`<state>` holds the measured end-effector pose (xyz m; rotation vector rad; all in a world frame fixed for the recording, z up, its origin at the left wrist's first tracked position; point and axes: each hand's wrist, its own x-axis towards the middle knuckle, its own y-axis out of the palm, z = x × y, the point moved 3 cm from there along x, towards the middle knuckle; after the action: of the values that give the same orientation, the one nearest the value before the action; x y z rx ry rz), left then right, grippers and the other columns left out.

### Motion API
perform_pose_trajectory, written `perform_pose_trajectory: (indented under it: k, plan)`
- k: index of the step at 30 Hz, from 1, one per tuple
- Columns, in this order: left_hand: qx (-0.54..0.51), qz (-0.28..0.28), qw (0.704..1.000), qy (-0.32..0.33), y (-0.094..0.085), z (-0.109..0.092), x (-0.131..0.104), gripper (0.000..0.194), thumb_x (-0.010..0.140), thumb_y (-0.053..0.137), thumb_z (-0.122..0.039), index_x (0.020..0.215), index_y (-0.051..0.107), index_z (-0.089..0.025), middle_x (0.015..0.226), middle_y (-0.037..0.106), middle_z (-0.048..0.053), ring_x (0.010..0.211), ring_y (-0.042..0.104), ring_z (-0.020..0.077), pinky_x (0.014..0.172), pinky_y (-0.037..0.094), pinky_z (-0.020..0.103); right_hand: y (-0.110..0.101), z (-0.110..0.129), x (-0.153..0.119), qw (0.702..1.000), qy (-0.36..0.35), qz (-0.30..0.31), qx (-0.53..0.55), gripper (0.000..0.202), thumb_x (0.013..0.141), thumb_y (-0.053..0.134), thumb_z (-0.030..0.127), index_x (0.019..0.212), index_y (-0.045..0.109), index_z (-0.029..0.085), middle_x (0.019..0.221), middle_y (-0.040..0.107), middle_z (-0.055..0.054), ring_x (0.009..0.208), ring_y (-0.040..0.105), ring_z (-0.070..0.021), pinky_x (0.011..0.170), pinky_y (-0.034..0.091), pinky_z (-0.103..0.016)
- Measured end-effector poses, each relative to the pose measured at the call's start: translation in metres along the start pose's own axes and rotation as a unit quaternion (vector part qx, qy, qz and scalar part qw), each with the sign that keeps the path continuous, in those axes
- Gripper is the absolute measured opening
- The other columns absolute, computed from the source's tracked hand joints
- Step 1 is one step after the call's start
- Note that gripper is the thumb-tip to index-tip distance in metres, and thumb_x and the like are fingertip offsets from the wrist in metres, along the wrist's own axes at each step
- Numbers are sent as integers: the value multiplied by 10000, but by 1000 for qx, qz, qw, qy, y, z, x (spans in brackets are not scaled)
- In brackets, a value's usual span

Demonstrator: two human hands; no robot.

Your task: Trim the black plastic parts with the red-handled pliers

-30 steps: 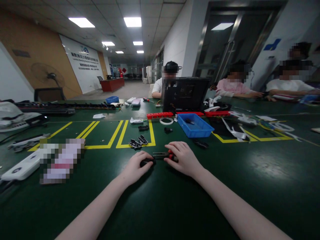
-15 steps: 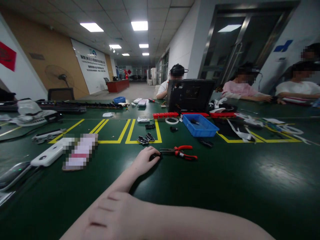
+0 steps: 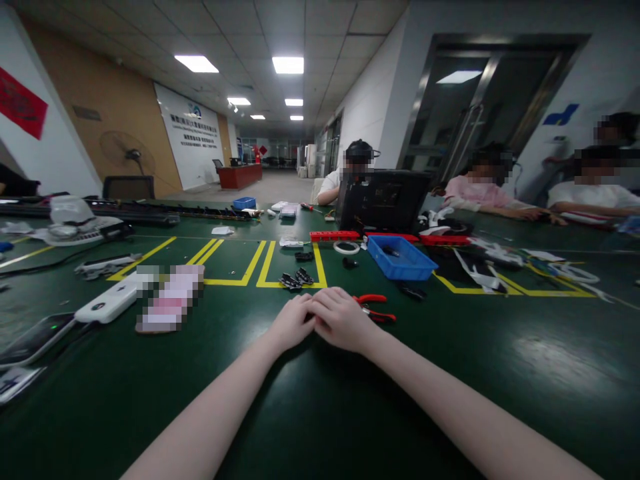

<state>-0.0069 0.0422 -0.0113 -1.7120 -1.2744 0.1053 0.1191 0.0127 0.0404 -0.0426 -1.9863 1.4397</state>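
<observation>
My left hand (image 3: 294, 323) rests on the green table with its fingers bent, beside my right hand (image 3: 345, 320). The fingers of both hands meet and are curled together; what lies between or under them is hidden. Just behind my right hand, the red handles of the pliers (image 3: 376, 315) show, while their jaws are covered. Small black parts (image 3: 296, 279) lie beyond my hands, inside a yellow taped outline. A blue tray (image 3: 401, 259) with a dark piece in it stands farther right.
A white power bank (image 3: 113, 300) and a pink phone-like object (image 3: 173, 300) lie at the left. Behind stand a large black case (image 3: 383, 203) and red strips (image 3: 334, 236). White straps and cables lie at the right. Several people sit across the table.
My right hand has moved from over my left forearm out to the fingers of my left hand. The pliers' jaws and the dark piece at my left fingertips are now covered. The view has tilted slightly.
</observation>
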Motion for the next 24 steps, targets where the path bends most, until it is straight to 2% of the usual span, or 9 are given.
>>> perform_pose_trajectory:
  k: [3, 6, 9, 11, 16, 21, 24]
  plan:
    - [-13, 17, 1000, 13, -7, -4, -1, 113, 873, 557, -212, 910, 663, -202, 935, 640, 45, 909, 592, 217, 848, 475, 330, -16, -39, -37, 995, 97, 12, -26, 230, 812, 514, 162, 1025, 600, 179, 1049, 613, -108, 1002, 534, -236, 872, 414, -381]
    - [-17, 19, 1000, 18, -10, -6, -1, 124, 880, 555, -220, 900, 676, -199, 951, 651, 49, 897, 607, 205, 841, 481, 315, -22, -71, -81, 974, 224, 24, -34, 457, 835, 572, 373, 1248, 531, 181, 1250, 545, -142, 1153, 497, -289, 944, 408, -427]
    - [-15, 17, 1000, 16, -9, -6, -2, 128, 881, 550, -227, 891, 673, -193, 953, 657, 54, 898, 611, 207, 840, 483, 317, -15, -90, -112, 950, 302, 79, 5, 570, 843, 536, 552, 1294, 519, 203, 1252, 555, -143, 1132, 529, -292, 933, 422, -438]
    - [-11, 15, 1000, 10, -7, -4, -2, 141, 889, 531, -230, 883, 665, -186, 929, 658, 56, 890, 608, 214, 840, 484, 333, -9, -94, -118, 946, 304, 107, 32, 627, 841, 527, 590, 1331, 491, 201, 1258, 556, -142, 1125, 539, -285, 929, 425, -429]
    - [-10, 16, 1000, 10, -6, -3, -2, 162, 906, 507, -240, 869, 651, -178, 916, 651, 59, 895, 602, 218, 851, 479, 354, -3, -90, -107, 954, 280, 106, 20, 690, 847, 515, 613, 1393, 426, 200, 1313, 527, -141, 1177, 509, -281, 939, 409, -407]
    - [-12, 28, 999, 17, -6, -3, -3, 150, 879, 580, -298, 924, 657, -178, 961, 643, 63, 920, 598, 221, 863, 480, 357, -5, -82, -100, 955, 273, 102, -53, 518, 876, 488, 578, 1191, 574, 175, 1066, 606, -122, 973, 570, -260, 833, 407, -370]
    - [-9, 29, 999, 20, -5, -3, -5, 214, 819, 660, -302, 992, 652, -177, 1012, 634, 71, 969, 586, 238, 897, 472, 379, -10, -76, -100, 951, 286, 83, -87, 411, 858, 526, 547, 1025, 593, 177, 970, 598, -97, 891, 568, -239, 747, 388, -336]
